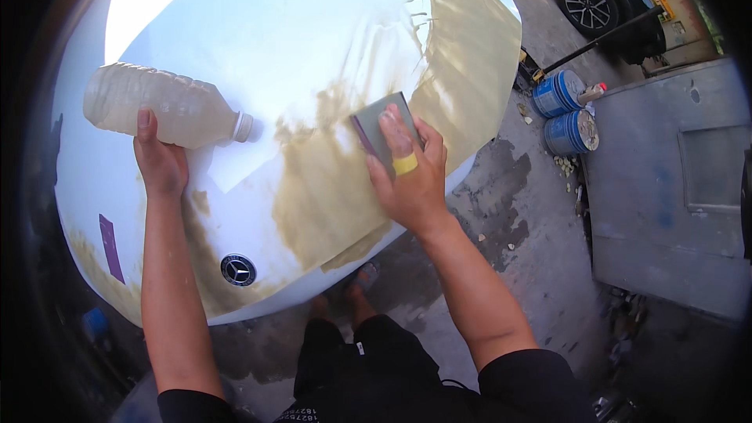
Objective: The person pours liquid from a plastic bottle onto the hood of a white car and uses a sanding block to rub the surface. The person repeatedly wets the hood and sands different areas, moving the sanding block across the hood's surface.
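Observation:
My left hand [162,153] is wrapped round a clear plastic bottle [168,106] of cloudy liquid, held on its side with the cap pointing right. Under it lies a white car hood [258,47] with tan filler patches [333,204] along its near and right parts. On the right-hand patch, my right hand [411,160] presses a flat grey-green sanding block [382,131] with a purple edge. Its fingers lie over the block's top, and yellow tape [405,164] circles one finger. Wet streaks run across the hood above the block.
A purple strip [111,248] and a round badge [238,269] are on the hood's near left. Blue buckets [570,133] stand on the stained concrete floor [501,211] at right, beside a large grey metal panel [666,188]. Another car [589,5] is parked at the far right.

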Tool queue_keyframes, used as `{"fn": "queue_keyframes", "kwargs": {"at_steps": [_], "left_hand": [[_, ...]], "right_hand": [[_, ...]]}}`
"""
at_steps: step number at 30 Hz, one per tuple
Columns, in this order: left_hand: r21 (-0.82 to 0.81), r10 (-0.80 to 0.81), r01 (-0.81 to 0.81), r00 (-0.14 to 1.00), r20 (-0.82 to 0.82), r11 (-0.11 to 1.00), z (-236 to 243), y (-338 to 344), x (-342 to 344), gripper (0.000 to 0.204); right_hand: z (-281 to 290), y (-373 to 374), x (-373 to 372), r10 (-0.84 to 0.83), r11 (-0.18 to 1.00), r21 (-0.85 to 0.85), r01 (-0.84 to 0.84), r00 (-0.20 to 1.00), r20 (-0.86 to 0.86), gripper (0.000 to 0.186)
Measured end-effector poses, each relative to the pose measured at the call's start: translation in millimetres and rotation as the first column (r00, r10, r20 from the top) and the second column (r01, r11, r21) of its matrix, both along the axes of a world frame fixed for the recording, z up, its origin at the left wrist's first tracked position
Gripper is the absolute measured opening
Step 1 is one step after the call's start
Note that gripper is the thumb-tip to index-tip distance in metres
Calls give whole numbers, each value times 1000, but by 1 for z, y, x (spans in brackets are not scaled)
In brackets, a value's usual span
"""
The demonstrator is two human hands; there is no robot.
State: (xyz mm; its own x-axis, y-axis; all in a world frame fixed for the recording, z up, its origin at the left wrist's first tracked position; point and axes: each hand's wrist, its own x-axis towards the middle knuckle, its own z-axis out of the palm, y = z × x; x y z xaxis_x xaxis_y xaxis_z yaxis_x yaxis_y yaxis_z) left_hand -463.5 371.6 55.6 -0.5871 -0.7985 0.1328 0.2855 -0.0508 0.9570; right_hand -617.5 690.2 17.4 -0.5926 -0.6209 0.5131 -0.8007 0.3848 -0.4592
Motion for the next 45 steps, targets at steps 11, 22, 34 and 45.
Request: {"fn": "queue_keyframes", "kwargs": {"at_steps": [11,22,34,45], "left_hand": [[7,20,-20,1000,-1,1000,4,6,-14,68],[-15,0,0,1000,0,1000,1,4,-7,67],[-18,4,-3,1000,11,1000,0,0,-4,66],[-21,-25,25,1000,17,999,4,-2,-5,65]], "right_hand": [[4,-16,-94,-189,982,-7,189,982,-1,51],[-21,29,-3,-179,983,-41,179,984,16,55],[-33,36,93,-231,969,-75,236,970,73,52],[-39,44,16,-421,896,-84,436,895,150,57]]}}
